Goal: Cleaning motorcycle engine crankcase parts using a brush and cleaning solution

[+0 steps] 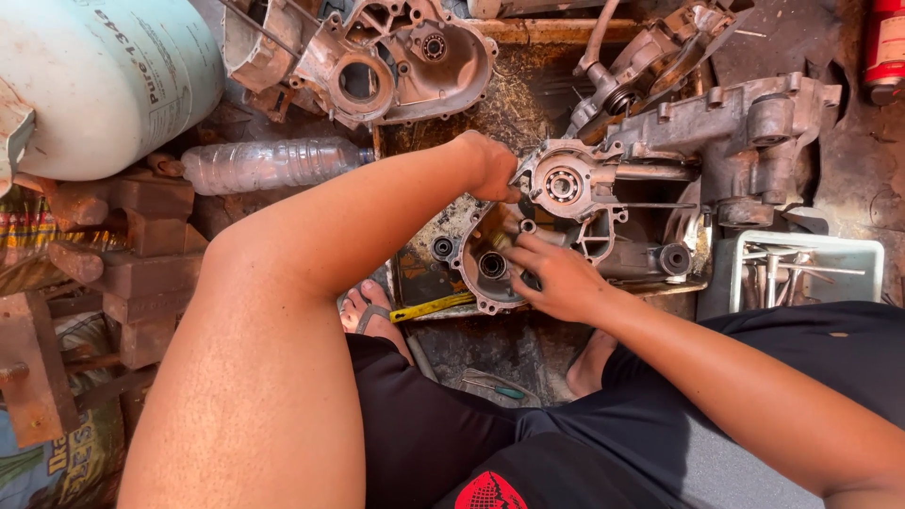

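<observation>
A grimy metal engine crankcase [603, 203] with a round bearing in it lies in a rusty oily tray [415, 273] in front of me. My left hand [492, 168] reaches over my raised knee and grips the upper left edge of the case beside the bearing. My right hand [558, 276] rests on the lower half of the case, fingers curled at the rim near a round hole [492, 266]. What the fingertips pinch is hidden.
Another crankcase half [377, 57] lies at the back. A pale gas cylinder [104, 75] and a clear plastic bottle [269, 162] sit at left. A white tray of tools [801, 273] stands at right. A yellow-handled tool [432, 307] lies by my foot.
</observation>
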